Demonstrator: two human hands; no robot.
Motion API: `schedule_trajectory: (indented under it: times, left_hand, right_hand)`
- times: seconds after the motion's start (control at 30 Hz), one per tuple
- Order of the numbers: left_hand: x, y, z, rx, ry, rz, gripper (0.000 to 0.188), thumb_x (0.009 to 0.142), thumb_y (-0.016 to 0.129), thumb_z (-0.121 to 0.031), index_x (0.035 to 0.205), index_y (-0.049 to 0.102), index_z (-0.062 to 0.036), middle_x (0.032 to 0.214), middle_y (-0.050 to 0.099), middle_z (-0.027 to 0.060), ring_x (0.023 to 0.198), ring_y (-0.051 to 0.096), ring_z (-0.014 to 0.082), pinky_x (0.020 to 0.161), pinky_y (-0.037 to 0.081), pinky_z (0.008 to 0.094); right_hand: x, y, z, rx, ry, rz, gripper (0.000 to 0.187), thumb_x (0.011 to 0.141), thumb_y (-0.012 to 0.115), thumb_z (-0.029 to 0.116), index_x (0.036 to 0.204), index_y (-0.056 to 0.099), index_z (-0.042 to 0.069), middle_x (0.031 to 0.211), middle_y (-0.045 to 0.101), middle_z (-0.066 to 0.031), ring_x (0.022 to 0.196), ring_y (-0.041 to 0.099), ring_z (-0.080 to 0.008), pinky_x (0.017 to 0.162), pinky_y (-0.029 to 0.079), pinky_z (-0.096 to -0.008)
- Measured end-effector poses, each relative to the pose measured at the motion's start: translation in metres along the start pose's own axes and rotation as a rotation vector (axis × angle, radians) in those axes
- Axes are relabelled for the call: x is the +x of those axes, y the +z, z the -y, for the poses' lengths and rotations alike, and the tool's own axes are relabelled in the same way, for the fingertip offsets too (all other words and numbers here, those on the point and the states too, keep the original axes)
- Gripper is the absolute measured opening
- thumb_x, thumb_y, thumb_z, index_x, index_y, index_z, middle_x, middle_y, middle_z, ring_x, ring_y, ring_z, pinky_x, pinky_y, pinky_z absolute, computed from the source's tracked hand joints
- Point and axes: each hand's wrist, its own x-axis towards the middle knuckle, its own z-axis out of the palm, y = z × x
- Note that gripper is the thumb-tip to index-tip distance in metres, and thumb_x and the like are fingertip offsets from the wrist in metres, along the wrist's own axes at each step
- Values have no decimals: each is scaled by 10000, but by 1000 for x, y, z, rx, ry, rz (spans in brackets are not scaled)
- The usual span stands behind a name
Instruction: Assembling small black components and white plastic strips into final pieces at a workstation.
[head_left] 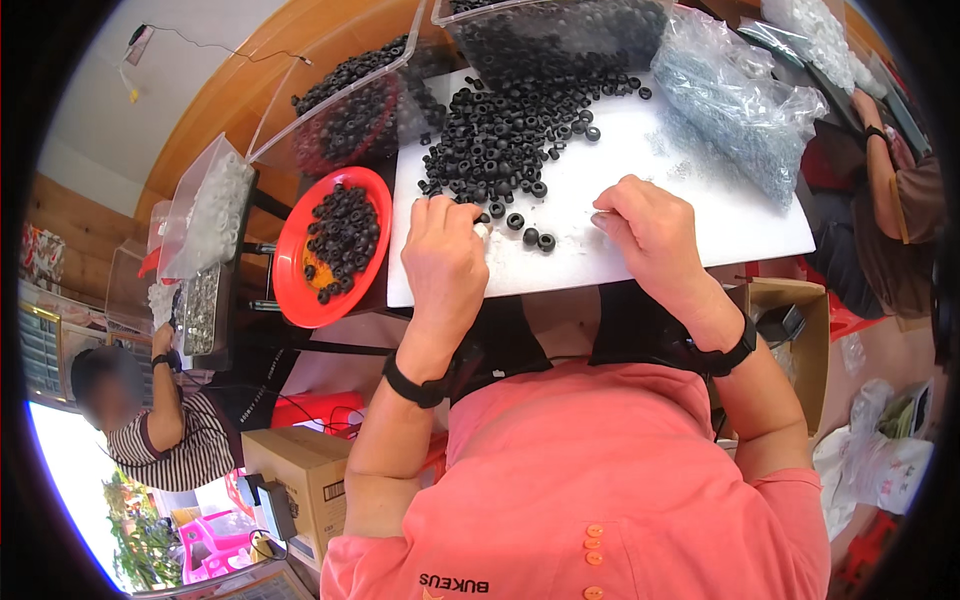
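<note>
Black rings [490, 140], twelve o'clock on white desk [720, 235]. Left hand [445, 262]: pinching a white piece [481, 231]. Right hand [655, 230]: fingertips pressed together.

The widest free room on the white surface [735, 245] lies right of the right grip [650, 228], running under the plastic bag of blue pieces [735, 110], which blocks the far right corner. Between the two grips there is a low passage along the near edge — just a few loose black rings [530, 236] interrupt it. Beyond the left grip [440, 258], the heap of black parts [500, 130] fills the way up to the far clear bin [520, 50]; leftward, a red plate [287, 290] and another clear bin [340, 130] crowd the side.
</note>
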Motion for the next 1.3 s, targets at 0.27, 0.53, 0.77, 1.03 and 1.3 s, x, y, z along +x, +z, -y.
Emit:
schedule_trajectory:
  times: [0.27,0.53,0.77,1.03,1.3]
  left_hand:
    - [-11,-2,-4,-58,6,10,210,675,614,113,843,609,-14,804,543,108,785,542,314,639,453,435]
    - [-12,-10,-1,-208,-104,31,211,726,547,130,871,631,1,823,572,122,820,550,329,691,454,427]
    - [-15,-22,-4,-297,-119,87,262,733,578,122,944,665,-5,880,586,110,864,553,295,728,463,404]
    - [-10,-11,-11,-165,-77,31,256,737,591,109,958,663,4,886,601,121,865,563,303,729,461,392]
    - [-17,-31,-23,-875,-541,132,174,807,685,42,977,705,6,836,654,13,639,538,48,540,418,212]
  right_hand:
    - [-3,5,-3,-90,-55,-6,213,715,722,-7,826,556,68,761,557,-73,689,589,-269,599,474,-381]
    - [-6,4,0,-110,-48,4,212,713,723,-6,828,563,70,777,563,-69,708,594,-266,614,478,-382]
    - [-6,5,0,-107,-42,-1,184,726,704,-10,823,566,64,769,564,-73,709,594,-268,611,478,-384]
    - [-6,3,1,-95,-17,19,170,740,703,-1,833,574,62,770,571,-77,710,601,-273,612,480,-384]
    - [-1,10,37,276,70,26,149,768,707,-25,856,604,35,765,575,-94,682,594,-271,592,461,-361]
